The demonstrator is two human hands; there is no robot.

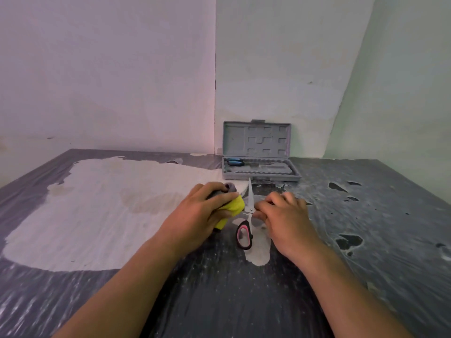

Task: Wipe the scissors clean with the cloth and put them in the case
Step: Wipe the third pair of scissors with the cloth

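1. The left hand [202, 211] grips a bunched cloth [233, 207] (yellow, with a grey part at the far end), fingers curled round it.
2. The cloth touches the scissors [247, 220] near the pivot, at their 9 o'clock.
3. The scissors lie on the table [219, 301], blade tips pointing to 12 o'clock, black-and-pink handle at 6.
4. The right hand [284, 215] pinches the scissors at the pivot from 3 o'clock, fingers curled.
5. The case [258, 152] stands open at 12 o'clock from the scissors, near the blade tips, lid upright against the wall; a screwdriver [244, 162] lies inside.
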